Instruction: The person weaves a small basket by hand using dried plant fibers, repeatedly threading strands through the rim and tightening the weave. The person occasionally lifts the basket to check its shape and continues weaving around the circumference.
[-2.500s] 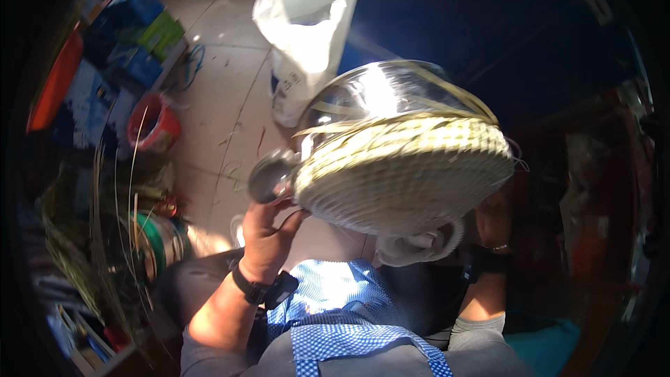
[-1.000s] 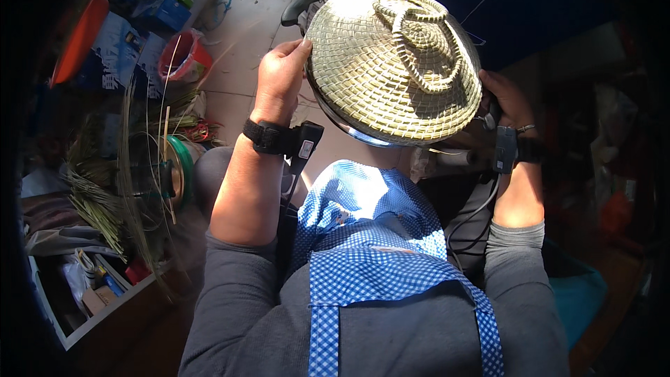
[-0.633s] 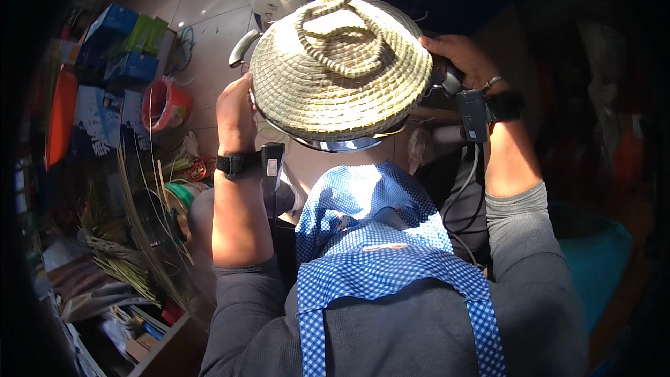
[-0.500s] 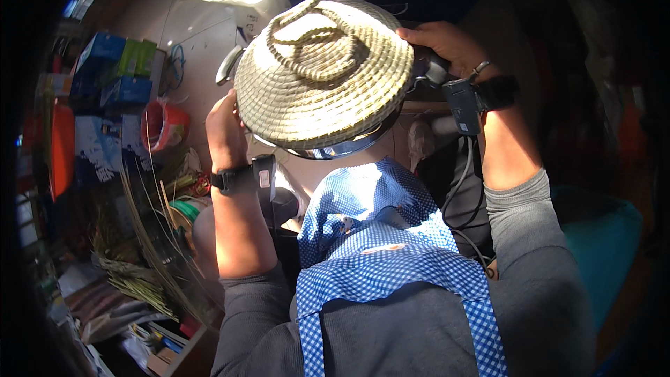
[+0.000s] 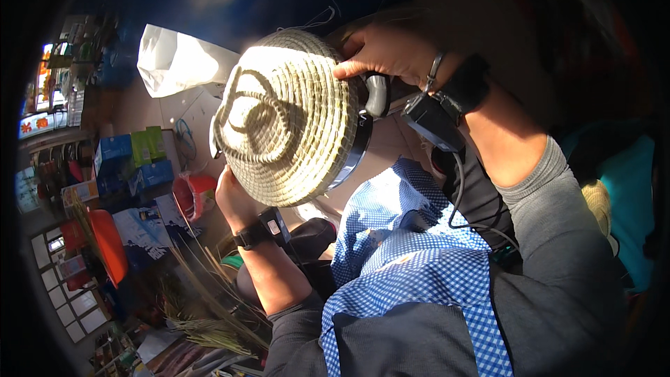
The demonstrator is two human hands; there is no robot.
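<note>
A coiled straw lid [image 5: 307, 119], domed and topped with a looped straw handle, is held tilted in front of me. Beneath its right edge shows a pot [image 5: 357, 153] with a shiny blue-and-metal wall and a dark grey side handle [image 5: 377, 94]. My left hand [image 5: 234, 199] is closed on the lid's lower left rim, its fingertips hidden behind the straw. At the upper right rim, my right hand [image 5: 391, 56] presses its thumb on the straw, with the fingers curled above and partly in shadow.
Past the lid, a white bag [image 5: 181, 63] stands on the floor. A red bucket [image 5: 194, 195], blue and green boxes [image 5: 143, 157] and long dry straw stalks [image 5: 216, 331] are on the left. A cable [image 5: 460, 188] hangs from the device at my right wrist.
My view has turned, so the surroundings appear rotated. The lid and pot now sit further left and lower in view, more steeply tilted. My right hand has shifted along the rim.
</note>
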